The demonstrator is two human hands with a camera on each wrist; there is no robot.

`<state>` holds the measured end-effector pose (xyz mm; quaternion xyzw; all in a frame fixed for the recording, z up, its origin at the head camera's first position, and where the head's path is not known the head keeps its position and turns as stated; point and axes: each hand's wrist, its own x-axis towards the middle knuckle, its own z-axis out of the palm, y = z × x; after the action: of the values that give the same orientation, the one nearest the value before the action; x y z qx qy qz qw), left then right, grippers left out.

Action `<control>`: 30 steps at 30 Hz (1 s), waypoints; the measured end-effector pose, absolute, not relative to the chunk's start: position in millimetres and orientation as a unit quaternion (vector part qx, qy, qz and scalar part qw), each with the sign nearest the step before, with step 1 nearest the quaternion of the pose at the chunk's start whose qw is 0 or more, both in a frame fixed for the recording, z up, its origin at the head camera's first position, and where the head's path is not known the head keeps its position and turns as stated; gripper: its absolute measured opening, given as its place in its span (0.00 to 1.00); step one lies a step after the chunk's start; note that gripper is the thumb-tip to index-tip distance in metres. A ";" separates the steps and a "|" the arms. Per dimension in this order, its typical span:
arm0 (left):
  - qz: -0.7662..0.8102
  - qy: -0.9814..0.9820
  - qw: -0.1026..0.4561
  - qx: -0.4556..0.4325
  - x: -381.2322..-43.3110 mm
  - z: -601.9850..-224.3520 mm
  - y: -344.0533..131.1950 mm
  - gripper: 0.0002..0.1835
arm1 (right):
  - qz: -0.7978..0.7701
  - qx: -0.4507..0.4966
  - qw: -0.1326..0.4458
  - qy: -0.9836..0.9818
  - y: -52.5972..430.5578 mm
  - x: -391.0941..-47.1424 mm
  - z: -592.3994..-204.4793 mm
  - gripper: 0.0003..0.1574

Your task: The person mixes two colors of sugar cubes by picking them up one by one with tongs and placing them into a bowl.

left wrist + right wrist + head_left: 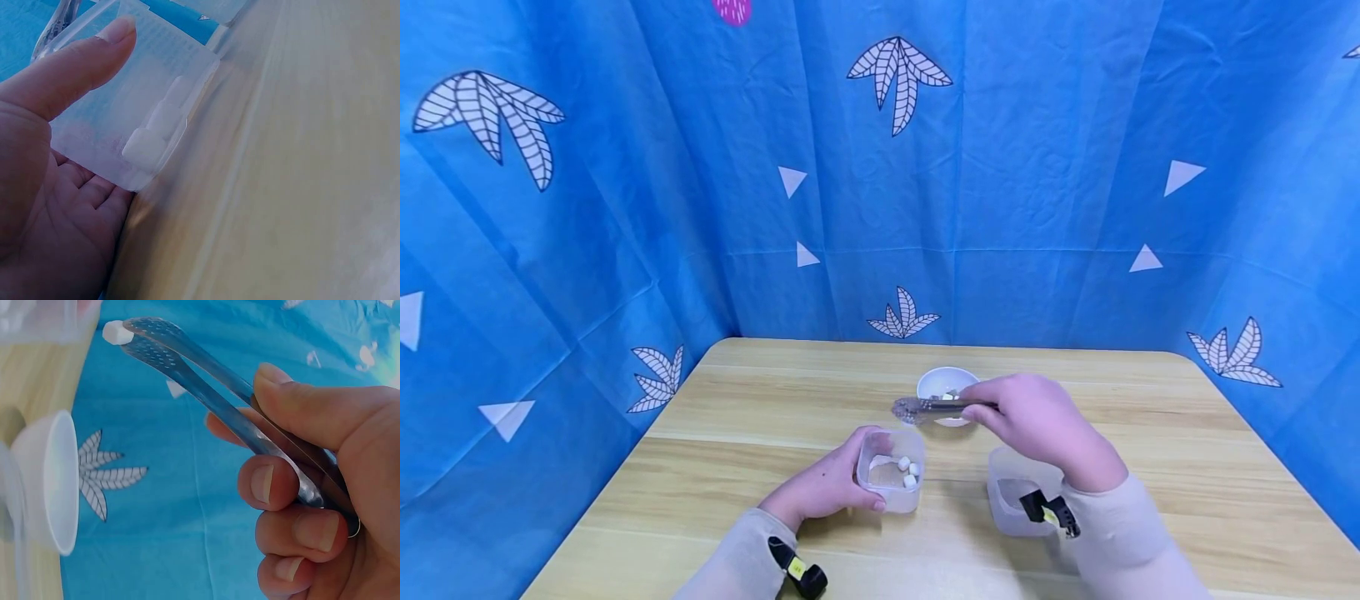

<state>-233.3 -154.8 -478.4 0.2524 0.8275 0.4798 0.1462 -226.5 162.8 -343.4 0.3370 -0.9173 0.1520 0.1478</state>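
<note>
My left hand (831, 487) grips a clear plastic container (898, 502) from its left side, thumb on the near wall and fingers behind. Inside it, small white cubes (145, 147) with rounded edges lie on the bottom. My right hand (1033, 421) holds metal tongs (215, 412) between thumb and curled fingers. Their perforated tips pinch one white cube (116, 332), seen in the right wrist view. In the head view the tips hang just above the far right rim of the container. Behind the tongs stands a white bowl (938, 380) with more white pieces in it.
A second clear plastic container (1009, 518) stands below my right wrist, partly covered by the forearm. Everything stands on a light wooden table (760, 392). A blue patterned curtain (1037, 167) hangs around the back and sides.
</note>
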 end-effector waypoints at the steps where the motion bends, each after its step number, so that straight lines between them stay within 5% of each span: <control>1: 0.480 0.828 0.147 0.251 -233.4 -478.3 -154.8 0.48 | 0.154 0.329 0.149 -0.920 166.1 -227.3 -342.6 0.08; 30: 0.480 0.829 0.147 0.246 -231.6 -480.6 -154.4 0.49 | 0.124 0.225 0.090 -0.962 201.3 -251.6 -360.3 0.11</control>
<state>-231.6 -154.4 -480.6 0.2460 0.8294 0.4796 0.1471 -251.6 201.3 -360.3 0.2253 -0.9622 0.1235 0.0899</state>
